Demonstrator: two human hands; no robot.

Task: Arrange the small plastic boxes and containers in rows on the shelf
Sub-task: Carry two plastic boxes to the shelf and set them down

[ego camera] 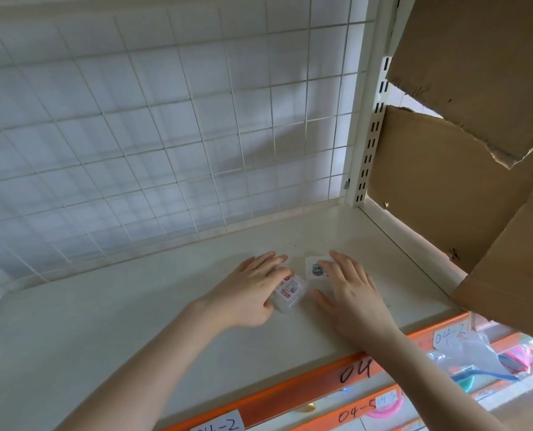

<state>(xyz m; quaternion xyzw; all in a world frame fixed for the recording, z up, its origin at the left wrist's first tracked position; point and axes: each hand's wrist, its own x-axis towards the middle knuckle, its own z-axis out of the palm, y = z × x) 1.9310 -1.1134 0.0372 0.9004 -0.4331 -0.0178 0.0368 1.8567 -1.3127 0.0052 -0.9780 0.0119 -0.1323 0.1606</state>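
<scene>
My left hand (252,287) rests fingers spread on the labelled box (290,293); my right hand (349,290) lies flat, fingers straight, covering most of the second box (313,269) on the shelf (103,321).

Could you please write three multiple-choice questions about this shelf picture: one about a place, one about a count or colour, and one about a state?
1. Where does the box with the red-and-white label lie?
A. under the left hand
B. on the cardboard
C. against the wire grid

2. How many small plastic boxes lie on the shelf?
A. one
B. two
C. five

3. How are the fingers of the right hand?
A. curled into a fist
B. stretched flat over the box with the round sticker
C. lifted clear of the shelf

Answers: 1 A, the left hand rests on it; 2 B, only two boxes show; 3 B, the fingers lie straight across it.
</scene>
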